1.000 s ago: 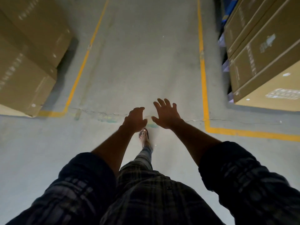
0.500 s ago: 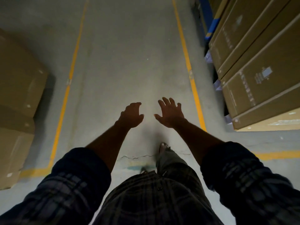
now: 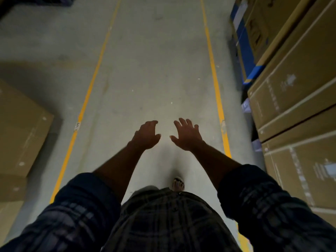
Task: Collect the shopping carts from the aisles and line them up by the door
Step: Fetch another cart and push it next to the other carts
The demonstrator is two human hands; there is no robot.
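Concrete floor (image 3: 154,70), grey and scuffed, fills the aisle from top to bottom. Brown cardboard cartons (image 3: 298,99) stack along the right side (a blue rack post (image 3: 243,44) shows behind them), and another carton (image 3: 20,128) sits at the left. A left yellow line (image 3: 87,99) and a right yellow line (image 3: 215,84) run up the aisle. A plaid shirt (image 3: 163,220) covers the lower edge. Both arms reach forward, palms down: the left hand (image 3: 146,135) has its fingers loosely curled, the right hand (image 3: 187,135) has them spread wide, and neither holds anything. One sandalled foot (image 3: 179,184) steps between the lines. Where the shopping carts stand cannot be told from here.
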